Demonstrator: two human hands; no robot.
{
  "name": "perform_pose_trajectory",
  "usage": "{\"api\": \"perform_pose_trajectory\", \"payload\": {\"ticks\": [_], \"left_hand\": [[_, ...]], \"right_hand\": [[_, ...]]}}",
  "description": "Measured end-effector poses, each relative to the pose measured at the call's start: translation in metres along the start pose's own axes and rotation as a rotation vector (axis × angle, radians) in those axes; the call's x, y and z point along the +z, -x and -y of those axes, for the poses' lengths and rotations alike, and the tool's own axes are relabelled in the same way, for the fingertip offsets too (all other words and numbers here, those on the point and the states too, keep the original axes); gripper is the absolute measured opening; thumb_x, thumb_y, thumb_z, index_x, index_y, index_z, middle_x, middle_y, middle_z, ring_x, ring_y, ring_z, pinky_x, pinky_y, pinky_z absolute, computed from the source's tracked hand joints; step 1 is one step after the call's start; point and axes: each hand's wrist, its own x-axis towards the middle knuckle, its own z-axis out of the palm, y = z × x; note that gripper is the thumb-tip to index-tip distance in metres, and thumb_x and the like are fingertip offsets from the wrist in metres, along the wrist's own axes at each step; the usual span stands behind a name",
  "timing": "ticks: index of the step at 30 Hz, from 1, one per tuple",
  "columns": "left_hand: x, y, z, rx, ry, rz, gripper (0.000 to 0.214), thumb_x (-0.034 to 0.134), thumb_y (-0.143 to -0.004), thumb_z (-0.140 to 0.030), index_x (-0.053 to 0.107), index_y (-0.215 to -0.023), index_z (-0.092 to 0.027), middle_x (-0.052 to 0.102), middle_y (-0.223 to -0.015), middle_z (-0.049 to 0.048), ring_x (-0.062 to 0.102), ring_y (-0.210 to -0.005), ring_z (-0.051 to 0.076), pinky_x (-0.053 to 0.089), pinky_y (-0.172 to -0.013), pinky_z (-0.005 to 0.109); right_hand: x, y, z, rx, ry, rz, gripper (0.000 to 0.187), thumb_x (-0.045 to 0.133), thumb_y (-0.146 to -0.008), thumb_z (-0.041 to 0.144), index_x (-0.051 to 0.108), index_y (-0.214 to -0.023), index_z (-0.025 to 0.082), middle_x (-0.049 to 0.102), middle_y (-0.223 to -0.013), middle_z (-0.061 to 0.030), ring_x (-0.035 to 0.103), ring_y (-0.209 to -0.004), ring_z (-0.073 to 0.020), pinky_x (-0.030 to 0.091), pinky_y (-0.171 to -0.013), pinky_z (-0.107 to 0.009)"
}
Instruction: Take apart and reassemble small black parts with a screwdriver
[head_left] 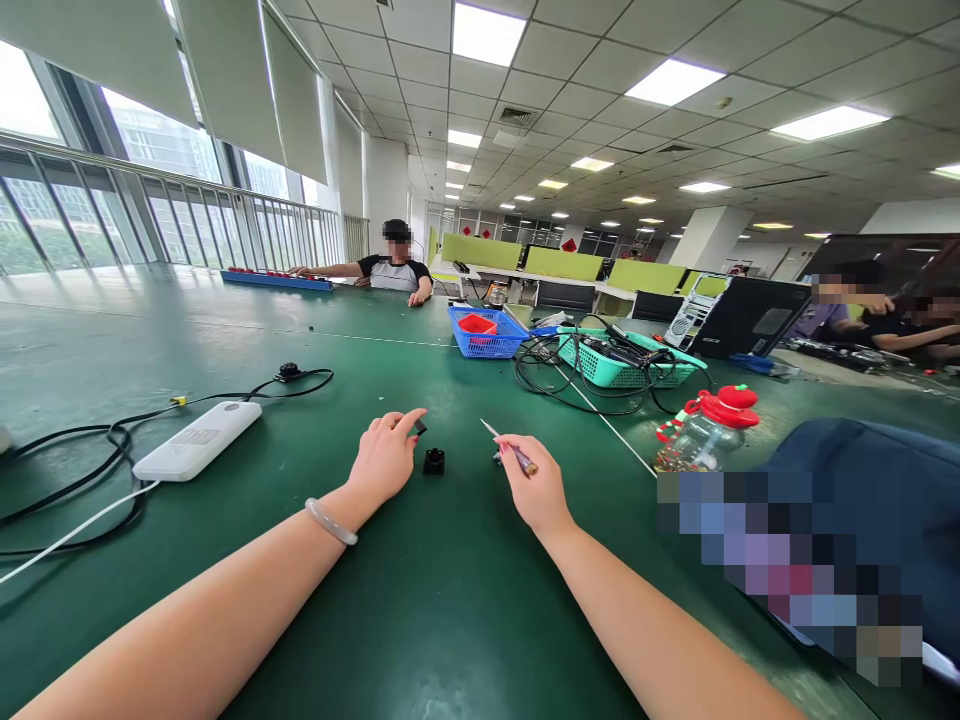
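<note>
My left hand [382,455], with a pale bangle at the wrist, is over the green table. A small black piece [420,427] sits at its fingertips, seemingly pinched; the thumb is mostly hidden. Just to the right of that hand, a small black square block [433,461] with a round recess on top rests on the tabletop. My right hand [538,485] grips a slim screwdriver [527,462] by its brownish handle, the thin metal shaft pointing up and left. Partly covered by these fingers is another small dark item [497,458], too small to name.
A white power strip [199,440] and black cables lie left. Ahead are a blue basket [487,345] and a green basket [630,372] with cables. A red-lidded jar [709,430] and dark blue bag [870,510] stand right. A person [394,270] sits across the table.
</note>
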Motion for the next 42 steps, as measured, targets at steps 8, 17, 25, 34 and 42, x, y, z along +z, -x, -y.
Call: {"api": "perform_pose_trajectory", "payload": {"ticks": [8, 17, 25, 34, 42], "left_hand": [[0.002, 0.007, -0.005, -0.071, -0.156, 0.159, 0.039, 0.036, -0.088, -0.028, 0.070, -0.107, -0.025, 0.058, -0.123, 0.0120, 0.053, -0.113, 0.031, 0.039, -0.099, 0.052], [0.005, 0.007, -0.005, 0.256, 0.176, 0.280, 0.045, 0.043, -0.086, -0.027, 0.050, -0.131, -0.030, 0.053, -0.138, 0.0027, 0.040, -0.133, 0.023, 0.029, -0.115, 0.046], [0.005, 0.009, -0.005, 0.319, 0.117, 0.364, 0.035, 0.044, -0.090, -0.040, 0.055, -0.122, -0.031, 0.058, -0.133, 0.0041, 0.048, -0.126, 0.026, 0.033, -0.110, 0.051], [0.002, 0.012, -0.009, 0.323, 0.136, 0.356, 0.053, 0.048, -0.087, -0.055, 0.046, -0.135, -0.033, 0.054, -0.136, 0.0069, 0.041, -0.130, 0.029, 0.030, -0.111, 0.053], [0.008, 0.023, -0.032, 0.317, 0.087, 0.338, 0.036, 0.043, -0.091, -0.044, 0.059, -0.121, -0.033, 0.060, -0.118, 0.0069, 0.049, -0.117, 0.028, 0.034, -0.107, 0.052]], "right_hand": [[-0.004, -0.006, -0.002, 0.255, 0.147, -0.141, 0.040, 0.040, -0.090, 0.047, 0.064, -0.070, 0.021, 0.066, -0.068, -0.0032, 0.057, -0.063, -0.0180, 0.040, -0.061, -0.027], [-0.007, -0.010, -0.006, 0.400, 0.179, -0.267, 0.036, 0.036, -0.085, 0.039, 0.050, -0.056, 0.023, 0.052, -0.056, 0.0002, 0.048, -0.057, -0.0173, 0.034, -0.057, -0.027], [-0.001, -0.005, -0.005, 0.347, -0.029, -0.135, 0.036, 0.043, -0.086, 0.043, 0.055, -0.059, 0.023, 0.044, -0.052, 0.0029, 0.042, -0.052, -0.0147, 0.032, -0.054, -0.026], [0.005, -0.011, -0.027, 0.392, -0.395, -0.124, 0.042, 0.055, -0.080, 0.057, 0.066, -0.063, 0.020, 0.056, -0.060, -0.0012, 0.051, -0.060, -0.0157, 0.043, -0.061, -0.029], [0.006, -0.018, -0.038, 0.469, -0.413, -0.207, 0.043, 0.054, -0.079, 0.057, 0.064, -0.059, 0.020, 0.051, -0.053, 0.0002, 0.047, -0.052, -0.0141, 0.040, -0.052, -0.028]]}}
